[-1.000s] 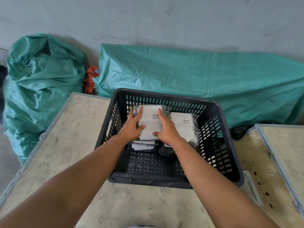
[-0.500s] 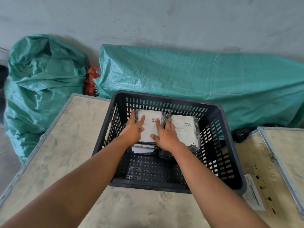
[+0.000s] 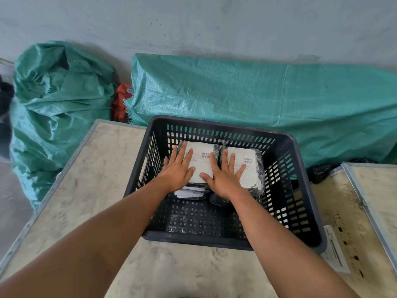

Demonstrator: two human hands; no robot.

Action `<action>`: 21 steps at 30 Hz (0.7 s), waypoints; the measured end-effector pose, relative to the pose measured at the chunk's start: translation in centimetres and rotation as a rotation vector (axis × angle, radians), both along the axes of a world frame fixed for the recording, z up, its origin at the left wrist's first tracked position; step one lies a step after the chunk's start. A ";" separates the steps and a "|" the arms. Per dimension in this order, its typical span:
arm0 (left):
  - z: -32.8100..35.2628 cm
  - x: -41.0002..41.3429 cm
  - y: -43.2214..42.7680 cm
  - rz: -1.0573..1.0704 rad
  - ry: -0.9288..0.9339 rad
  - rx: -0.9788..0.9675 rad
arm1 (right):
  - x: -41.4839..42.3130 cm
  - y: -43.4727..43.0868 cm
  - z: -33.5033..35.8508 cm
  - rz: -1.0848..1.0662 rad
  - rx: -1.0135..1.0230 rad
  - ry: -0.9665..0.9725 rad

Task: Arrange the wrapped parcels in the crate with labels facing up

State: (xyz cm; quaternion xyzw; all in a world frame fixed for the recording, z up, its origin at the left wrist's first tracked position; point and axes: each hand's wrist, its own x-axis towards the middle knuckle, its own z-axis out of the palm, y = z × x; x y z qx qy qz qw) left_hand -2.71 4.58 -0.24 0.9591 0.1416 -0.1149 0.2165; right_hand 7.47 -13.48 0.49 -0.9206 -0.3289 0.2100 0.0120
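1. A black slotted crate [image 3: 300, 190] stands on a pale, scuffed bench [image 3: 86, 179], its far rim towards a grey wall.
2. Two wrapped parcels lie side by side at the far end of the crate, white labels with barcodes facing up.
3. The left parcel [image 3: 202, 155] rests on top of other wrapped parcels [image 3: 189, 193], whose edges show beneath it.
4. The right parcel [image 3: 251, 171] sits just beside it, the two touching along their inner edges.
5. The left hand [image 3: 178, 168] lies flat on the left parcel, fingers spread; its grip is released, pressing and not grasping.
6. The right hand [image 3: 225, 175] lies flat too, its thumb on the left parcel and its fingers on the right one; grip likewise released.
7. The near half of the crate floor is bare.
8. Behind the bench, green woven sacks [image 3: 236, 93] lean against the wall.
9. A paper slip [image 3: 335, 250] lies on the bench just right of the crate.
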 end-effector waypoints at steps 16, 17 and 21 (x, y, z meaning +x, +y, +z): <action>7.2 -1.9 -3.5 0.093 0.206 -0.071 | -2.2 -2.8 5.3 -0.100 0.211 0.253; 7.8 -3.5 -4.4 0.088 0.158 -0.137 | -3.3 -3.9 5.6 -0.141 0.301 0.310; 9.9 -11.1 -8.3 -0.014 0.007 -0.319 | -7.6 -8.2 7.3 -0.260 0.652 0.426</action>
